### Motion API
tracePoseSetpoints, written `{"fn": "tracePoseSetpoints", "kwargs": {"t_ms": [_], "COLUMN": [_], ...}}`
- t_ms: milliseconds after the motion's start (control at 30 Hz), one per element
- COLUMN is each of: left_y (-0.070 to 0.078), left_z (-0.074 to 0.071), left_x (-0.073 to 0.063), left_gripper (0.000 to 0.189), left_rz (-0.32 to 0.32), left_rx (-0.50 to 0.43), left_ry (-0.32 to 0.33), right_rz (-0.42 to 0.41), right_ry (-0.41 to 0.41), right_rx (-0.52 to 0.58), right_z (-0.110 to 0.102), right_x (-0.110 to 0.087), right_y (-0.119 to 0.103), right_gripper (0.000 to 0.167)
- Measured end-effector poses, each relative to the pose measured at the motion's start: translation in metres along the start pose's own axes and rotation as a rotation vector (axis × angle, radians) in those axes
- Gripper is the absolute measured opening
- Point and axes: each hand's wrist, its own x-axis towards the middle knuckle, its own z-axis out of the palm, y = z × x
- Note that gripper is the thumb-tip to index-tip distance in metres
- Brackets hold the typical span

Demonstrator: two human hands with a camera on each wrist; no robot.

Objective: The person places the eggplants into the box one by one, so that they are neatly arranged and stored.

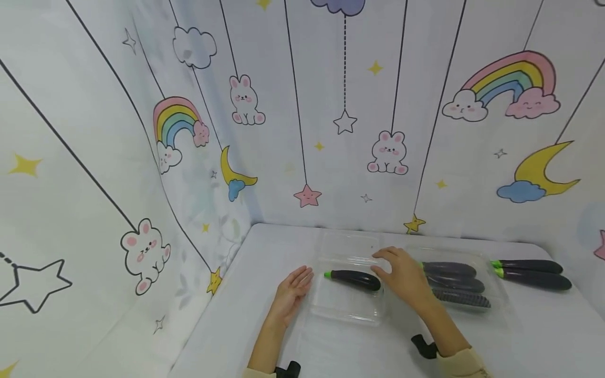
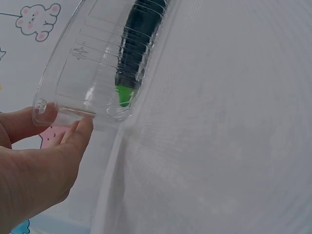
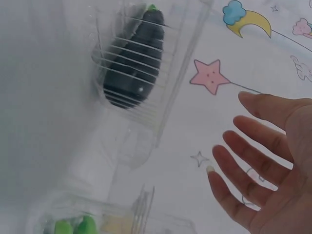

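A glossy dark eggplant (image 1: pixel 356 280) with a green stem lies in a clear plastic clamshell box (image 1: pixel 345 317), whose lid (image 1: pixel 352 242) is folded back toward the wall. My left hand (image 1: pixel 290 295) is at the box's left end, fingers nearly straight. In the left wrist view, its fingertips (image 2: pixel 87 123) are right at the box's end wall, and the thumb shows through the clear plastic. Above the box's right side is my right hand (image 1: pixel 406 278), fingers spread and lightly bent with nothing in them. The right wrist view shows that hand apart from the eggplant (image 3: pixel 134 61).
To the right, a second clear box (image 1: pixel 502 300) holds several eggplants (image 1: pixel 456 284). Beyond it, two loose eggplants (image 1: pixel 534 278) lie side by side on the white table (image 1: pixel 340 352). A white cloth wall (image 1: pixel 283 157) with cartoon drawings rises behind and at the left.
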Motion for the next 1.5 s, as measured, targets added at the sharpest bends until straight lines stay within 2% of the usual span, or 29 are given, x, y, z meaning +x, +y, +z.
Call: {"fn": "tracePoseSetpoints", "kwargs": {"t_ms": [367,633,800,1000,1300,1500], "left_y": [-0.003,-0.002,0.001,0.003,0.002,0.000], "left_z": [0.001,-0.001,-0.001,0.001,0.001,0.001], "left_x": [-0.002,-0.005,-0.004,-0.003,-0.003,-0.002], "left_gripper": [0.066,0.066,0.066,0.066,0.065,0.065], "left_rz": [-0.002,-0.013,-0.016,-0.014,-0.014,-0.025], "left_rx": [0.017,0.050,0.026,0.041,0.036,0.025], "left_ry": [0.006,0.001,-0.001,-0.015,-0.007,0.003], "right_rz": [-0.016,0.041,0.039,0.044,0.218,0.296], "right_ry": [0.073,0.074,0.101,0.134,0.039,-0.004], "right_rx": [-0.041,-0.059,-0.091,-0.118,-0.133,-0.160], "right_z": [-0.030,-0.057,-0.073,-0.097,-0.116,-0.127], "right_x": [-0.005,-0.007,-0.012,-0.022,-0.040,-0.048], "right_y": [0.017,0.043,0.063,0.085,0.104,0.118], "right_gripper": [0.029,0.028,0.029,0.030,0.037,0.042]}}
